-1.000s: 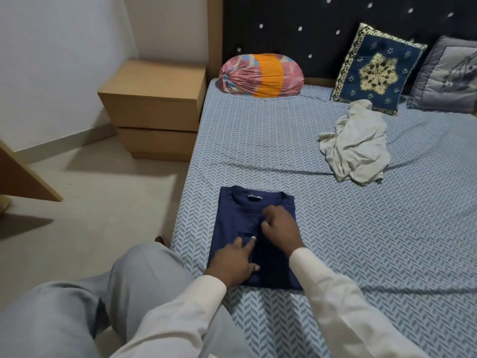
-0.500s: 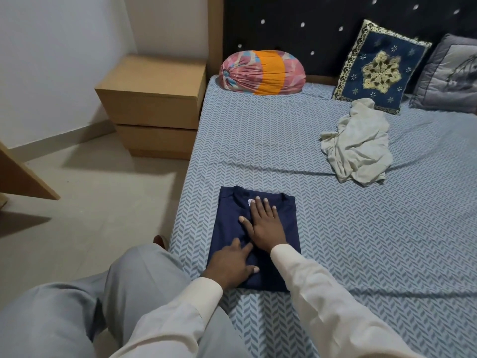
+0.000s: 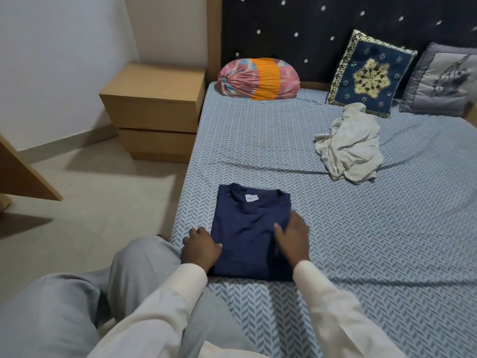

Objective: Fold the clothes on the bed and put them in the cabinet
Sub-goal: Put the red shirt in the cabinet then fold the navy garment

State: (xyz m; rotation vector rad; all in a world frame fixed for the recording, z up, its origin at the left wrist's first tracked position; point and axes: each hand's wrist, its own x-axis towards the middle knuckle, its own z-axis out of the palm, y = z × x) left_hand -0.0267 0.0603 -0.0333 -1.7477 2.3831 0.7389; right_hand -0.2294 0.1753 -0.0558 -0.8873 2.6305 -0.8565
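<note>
Clothes lie on the big bed [image 3: 335, 228]. A crumpled white cloth [image 3: 348, 148] sits far past the right hand [image 3: 293, 239], not folded yet. A blue shirt [image 3: 250, 228] lies between both hands, folded into a neat square (its tag shows at the far end). The left hand [image 3: 201, 248] is at the shirt's near left side, fingers curled and thumb on top, pinching the edge. The right hand rests on the shirt's right side; I cannot tell if its fingers go under. I think the job now is lifting the shirt. Slide both hands under, keep it flat, and lift slowly so the folds stay.
</note>
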